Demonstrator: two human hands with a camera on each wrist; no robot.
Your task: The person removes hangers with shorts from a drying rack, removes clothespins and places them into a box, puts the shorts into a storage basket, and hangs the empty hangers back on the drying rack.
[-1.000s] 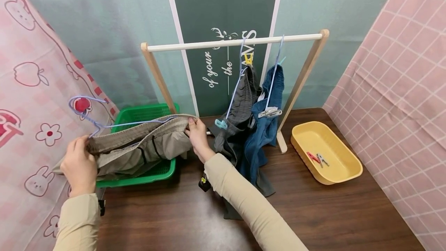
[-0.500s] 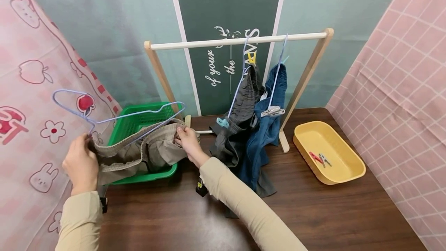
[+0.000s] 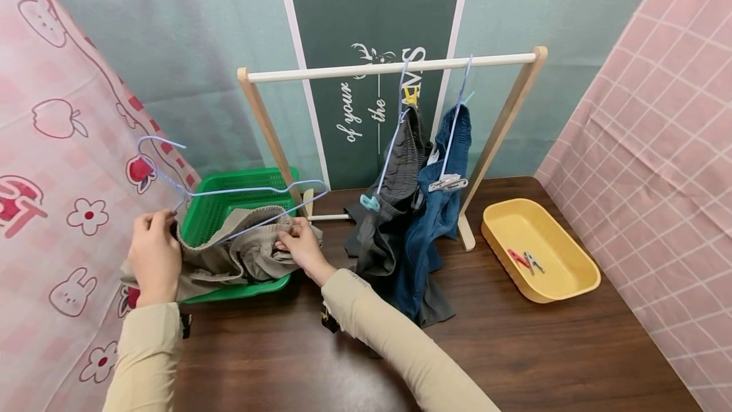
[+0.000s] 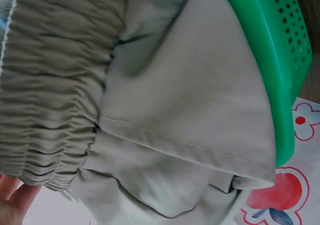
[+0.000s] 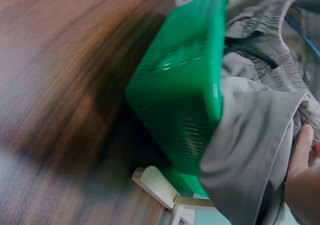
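Observation:
A pair of beige elastic-waist pants (image 3: 214, 266) lies over the green basket (image 3: 200, 212), its waistband gaping. My left hand (image 3: 154, 256) grips the left end of the waistband, beside the neck of a light-blue wire hanger (image 3: 246, 190). The hanger tilts, its lower bar dipping inside the waist and its right end sticking out above. At the other side, my right hand (image 3: 305, 248) pinches the bunched waistband. In the right wrist view, a speck of orange shows at the edge by the right hand (image 5: 302, 190); what it is I cannot tell. Ribbed elastic (image 4: 50, 85) fills much of the left wrist view.
A wooden rack with a white rod (image 3: 343, 72) stands behind. Dark grey pants (image 3: 394, 189) and blue jeans (image 3: 429, 227) hang from it on clipped hangers. To the right, a yellow tray (image 3: 569, 266) holds a red clothespin (image 3: 518, 258) and a grey clothespin (image 3: 534, 263).
The waistband has dropped lower and bunched up as my hands came closer together. The hanger's right end has come up out of the waist, and its hook has swung round to the right.

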